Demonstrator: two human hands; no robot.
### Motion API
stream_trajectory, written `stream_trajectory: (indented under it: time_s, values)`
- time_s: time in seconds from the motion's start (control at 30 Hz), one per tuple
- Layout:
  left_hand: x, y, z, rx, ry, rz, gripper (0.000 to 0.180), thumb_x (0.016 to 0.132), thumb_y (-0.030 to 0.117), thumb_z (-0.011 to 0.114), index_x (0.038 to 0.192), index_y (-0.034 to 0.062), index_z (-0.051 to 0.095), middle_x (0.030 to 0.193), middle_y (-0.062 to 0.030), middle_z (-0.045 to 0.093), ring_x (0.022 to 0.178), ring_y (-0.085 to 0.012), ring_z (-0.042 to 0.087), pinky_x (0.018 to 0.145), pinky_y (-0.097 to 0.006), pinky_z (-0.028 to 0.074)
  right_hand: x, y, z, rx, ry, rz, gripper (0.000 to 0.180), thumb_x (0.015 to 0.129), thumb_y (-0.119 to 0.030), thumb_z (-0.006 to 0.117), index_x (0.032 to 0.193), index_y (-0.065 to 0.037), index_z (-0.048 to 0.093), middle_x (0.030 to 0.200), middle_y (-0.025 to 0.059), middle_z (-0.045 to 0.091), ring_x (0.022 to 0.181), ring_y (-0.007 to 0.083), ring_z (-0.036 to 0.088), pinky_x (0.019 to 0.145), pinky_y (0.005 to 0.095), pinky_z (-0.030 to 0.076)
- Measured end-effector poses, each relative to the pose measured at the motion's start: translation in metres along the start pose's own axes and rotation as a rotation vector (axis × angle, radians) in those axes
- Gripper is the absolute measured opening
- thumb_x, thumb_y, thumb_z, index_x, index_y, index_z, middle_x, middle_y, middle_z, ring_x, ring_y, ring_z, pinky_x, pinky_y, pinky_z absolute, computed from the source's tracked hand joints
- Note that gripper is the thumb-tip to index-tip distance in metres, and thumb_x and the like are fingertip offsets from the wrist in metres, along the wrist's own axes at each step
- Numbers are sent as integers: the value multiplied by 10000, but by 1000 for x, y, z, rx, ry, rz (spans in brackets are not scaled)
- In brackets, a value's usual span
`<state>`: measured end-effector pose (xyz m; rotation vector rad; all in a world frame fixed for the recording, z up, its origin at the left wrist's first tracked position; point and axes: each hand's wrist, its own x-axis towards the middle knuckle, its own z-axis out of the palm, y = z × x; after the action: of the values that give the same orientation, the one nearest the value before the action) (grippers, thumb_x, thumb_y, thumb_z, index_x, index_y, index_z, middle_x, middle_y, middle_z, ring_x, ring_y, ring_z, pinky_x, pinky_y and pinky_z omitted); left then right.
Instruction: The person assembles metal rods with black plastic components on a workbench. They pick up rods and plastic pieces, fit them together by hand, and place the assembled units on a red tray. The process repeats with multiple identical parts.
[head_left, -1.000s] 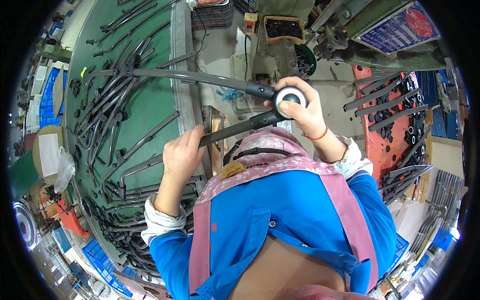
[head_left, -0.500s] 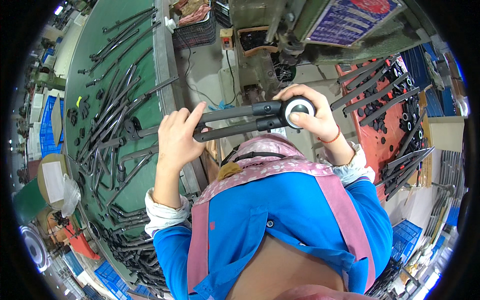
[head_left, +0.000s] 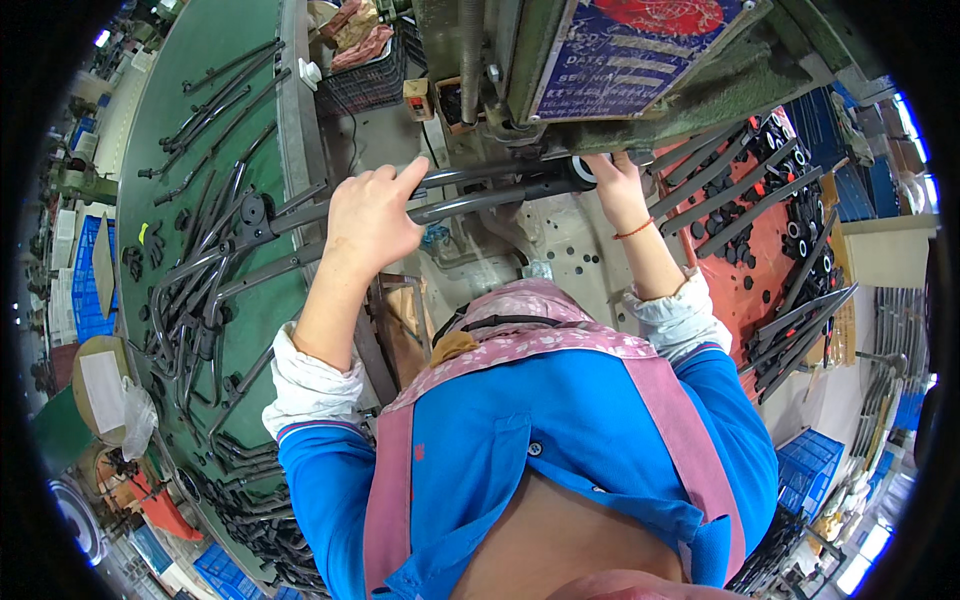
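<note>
A black tubular metal frame [head_left: 480, 203], two near-parallel tubes joined at a round hub with a white ring [head_left: 583, 172], stretches across in front of me. My left hand [head_left: 375, 220] is wrapped round its tubes, the index finger or thumb sticking out toward the machine. My right hand [head_left: 615, 188] grips the hub end, its fingertips partly hidden under the machine's edge. The hub sits close below the green press-like machine [head_left: 690, 118]. To the left of my left hand, the frame's bent tubes and a black round joint [head_left: 256, 210] lie over the green table.
Several black tubes and small fittings lie on the green table [head_left: 235, 360] at left. A red surface [head_left: 720, 285] at right bears black tubes, caps and white rings. A blue plate [head_left: 610, 60] is on the machine. Behind stands a black basket [head_left: 370, 85] with cloths.
Both hands have moved the frame away from me. The hub, lately face-up under my right thumb in the open, is now tilted beneath the machine. More of the frame shows at left.
</note>
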<state>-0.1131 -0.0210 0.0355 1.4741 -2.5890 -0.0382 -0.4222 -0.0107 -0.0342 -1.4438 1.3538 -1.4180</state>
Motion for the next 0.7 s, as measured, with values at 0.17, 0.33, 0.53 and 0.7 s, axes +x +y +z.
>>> stream_trajectory:
  time_s: [0.17, 0.33, 0.53, 0.7]
  values:
    - [7, -7, 2, -43, 8, -54, 539, 656, 151, 727, 1174, 172, 582, 857, -129, 641, 839, -356, 648, 734, -445, 515, 12, 7, 12, -181, 116, 93, 239, 912, -127, 619, 1119, -12, 645, 1148, 96, 672, 1098, 230, 614, 963, 358, 454]
    - [6, -10, 11, -87, -34, -118, 569, 653, 121, 697, 1210, 163, 590, 896, -122, 649, 869, -345, 642, 746, -439, 510, 48, 67, 1, -412, -36, -305, 324, 924, -159, 560, 1225, -45, 595, 1267, 157, 602, 1190, 322, 551, 1015, 412, 420]
    - [-6, -12, 27, -130, -98, -144, 550, 661, 127, 700, 1199, 156, 588, 912, -128, 657, 879, -349, 646, 741, -449, 509, 20, 38, 10, -634, -98, -573, 300, 866, 19, 598, 1166, 18, 619, 1196, 133, 621, 1124, 277, 550, 1020, 390, 401]
    - [-1, -10, 19, -113, -6, -105, 489, 677, 173, 714, 1152, 158, 599, 855, -144, 656, 834, -358, 656, 726, -446, 515, 28, 30, 7, -440, -54, -356, 291, 911, -99, 555, 1191, -36, 608, 1244, 137, 602, 1180, 299, 534, 1022, 404, 400]
